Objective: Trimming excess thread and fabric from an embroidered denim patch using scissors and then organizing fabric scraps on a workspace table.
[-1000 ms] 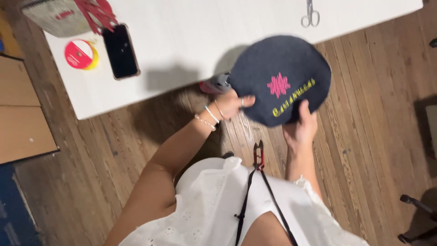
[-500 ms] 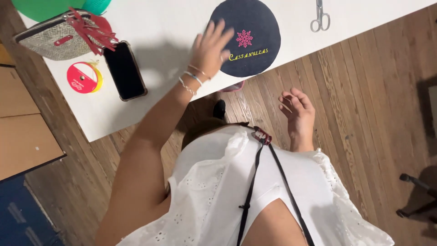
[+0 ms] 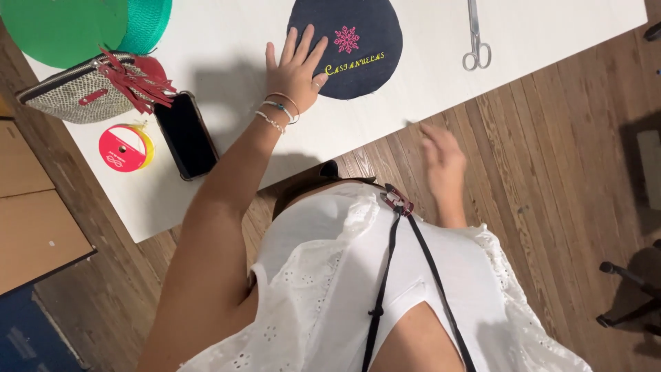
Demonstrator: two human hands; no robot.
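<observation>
On a white table (image 3: 441,89), seen from above, several things lie spread out, counted here from left to right. Furthest from the left hand (image 3: 297,69), up in the far left corner, are two round green pieces (image 3: 62,27), one flat and one woven, overlapping. Just below them sits one woven pouch (image 3: 76,96) with one red tassel (image 3: 134,79) on top. Nearer the person from the pouch lies one roll of red and yellow ribbon (image 3: 124,147). Beside it, between the roll and the left forearm, lies one black phone (image 3: 184,135), screen dark.

One left hand rests flat on the table, fingers spread apart and gripping nothing; its fingertips and thumb side touch the left edge of one round dark blue cloth (image 3: 351,45). That cloth lies flat on the table just right of the hand, with pink and yellow stitching on it. Three thin bracelets (image 3: 279,110) circle the wrist.

Well to the right of the left hand lies one pair of scissors (image 3: 475,41), blades closed.

One right hand (image 3: 444,162) hangs off the table above the wooden floor (image 3: 551,172), blurred, fingers loosely open, holding nothing.
</observation>
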